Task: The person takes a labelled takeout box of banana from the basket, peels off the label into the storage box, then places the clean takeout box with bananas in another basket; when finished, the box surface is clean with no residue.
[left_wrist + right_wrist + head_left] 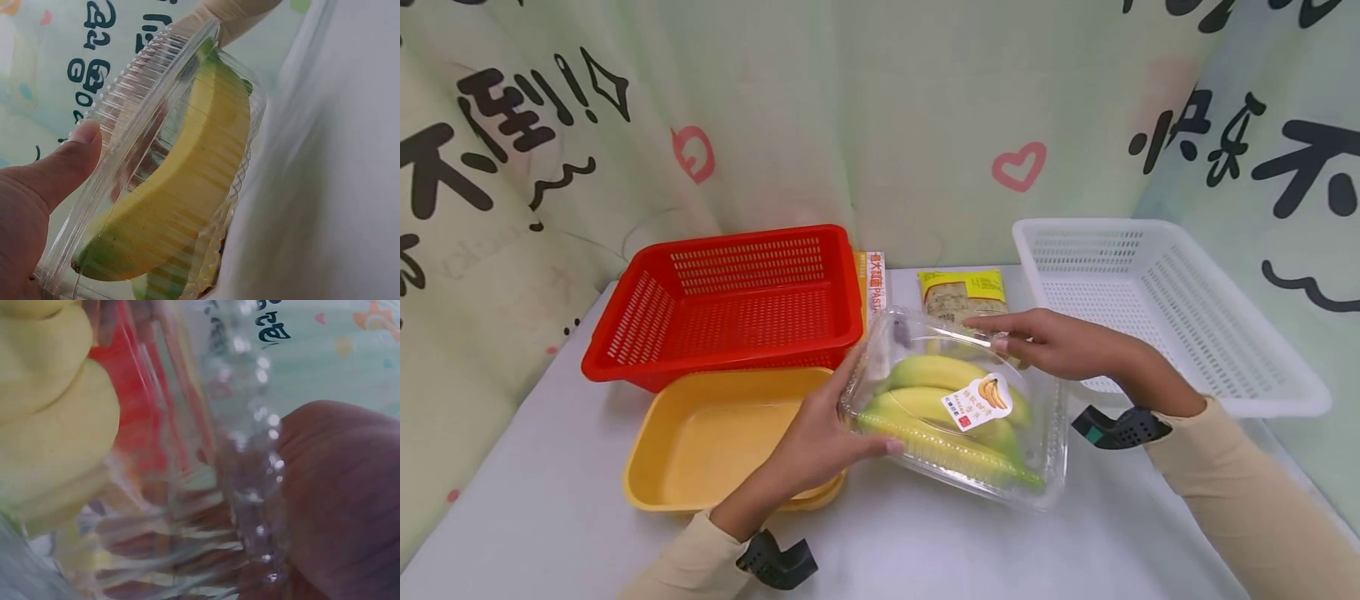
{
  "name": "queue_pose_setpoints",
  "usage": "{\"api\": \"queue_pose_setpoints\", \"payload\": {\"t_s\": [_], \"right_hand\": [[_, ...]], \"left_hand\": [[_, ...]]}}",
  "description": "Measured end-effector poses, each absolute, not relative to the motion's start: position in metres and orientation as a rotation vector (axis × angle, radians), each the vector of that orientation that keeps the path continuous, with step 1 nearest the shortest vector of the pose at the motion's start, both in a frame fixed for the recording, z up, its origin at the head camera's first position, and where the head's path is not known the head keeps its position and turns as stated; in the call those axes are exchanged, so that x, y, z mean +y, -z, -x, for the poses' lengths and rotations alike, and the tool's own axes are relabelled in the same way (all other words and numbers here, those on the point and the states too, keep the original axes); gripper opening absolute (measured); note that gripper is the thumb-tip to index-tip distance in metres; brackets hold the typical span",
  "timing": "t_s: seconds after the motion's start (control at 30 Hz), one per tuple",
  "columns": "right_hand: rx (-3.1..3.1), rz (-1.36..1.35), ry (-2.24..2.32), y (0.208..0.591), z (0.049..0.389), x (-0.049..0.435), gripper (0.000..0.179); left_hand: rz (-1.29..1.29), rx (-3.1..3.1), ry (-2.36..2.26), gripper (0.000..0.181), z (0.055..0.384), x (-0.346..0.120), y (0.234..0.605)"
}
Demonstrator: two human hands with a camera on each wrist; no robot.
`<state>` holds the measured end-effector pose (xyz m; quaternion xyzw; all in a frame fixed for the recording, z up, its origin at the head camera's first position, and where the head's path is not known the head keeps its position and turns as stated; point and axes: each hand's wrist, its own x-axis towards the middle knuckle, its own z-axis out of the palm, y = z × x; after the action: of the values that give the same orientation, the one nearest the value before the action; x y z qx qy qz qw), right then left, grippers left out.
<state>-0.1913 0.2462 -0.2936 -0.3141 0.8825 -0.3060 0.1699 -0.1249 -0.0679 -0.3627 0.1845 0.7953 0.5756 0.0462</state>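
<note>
A clear plastic clamshell box of bananas [955,417] hangs tilted above the table, its lid bearing a white banana sticker [977,402]. My left hand [820,429] grips its left edge, the thumb lying along the near side; the left wrist view has that thumb [65,159] against the ridged rim. At the far right edge, my right hand [1060,342] holds the box with thumb and fingers. Blurred fingers show through the plastic in the right wrist view, beside yellow-green bananas [56,419]. Some of the left fingers are hidden by the box.
A red basket [737,362] stands at the back left, with a yellow tub [647,467] in front. Behind the box lie a yellow-topped bag [964,287] and a partly hidden pasta packet [875,279]. On the right sits a white basket [1270,406]. A printed curtain [917,125] borders the table.
</note>
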Motion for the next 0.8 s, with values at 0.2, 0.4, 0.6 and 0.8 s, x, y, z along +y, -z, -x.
{"api": "queue_pose_setpoints", "payload": {"t_s": [0.2, 0.4, 0.6, 0.8], "right_hand": [[2.526, 0.916, 0.856, 0.299, 0.189, 0.249, 0.044], [2.55, 0.97, 0.874, 0.304, 0.19, 0.248, 0.043], [2.527, 0.999, 0.88, 0.306, 0.189, 0.244, 0.043], [2.488, 0.991, 0.897, 0.307, 0.188, 0.243, 0.042]], "left_hand": [[-0.483, 2.409, -1.769, 0.117, 0.115, -0.062, 0.368], [-0.451, 2.485, -1.768, 0.118, 0.107, -0.057, 0.369], [-0.441, 2.439, -1.868, 0.118, 0.097, -0.057, 0.373], [-0.458, 2.395, -1.9, 0.118, 0.08, -0.054, 0.376]]}}
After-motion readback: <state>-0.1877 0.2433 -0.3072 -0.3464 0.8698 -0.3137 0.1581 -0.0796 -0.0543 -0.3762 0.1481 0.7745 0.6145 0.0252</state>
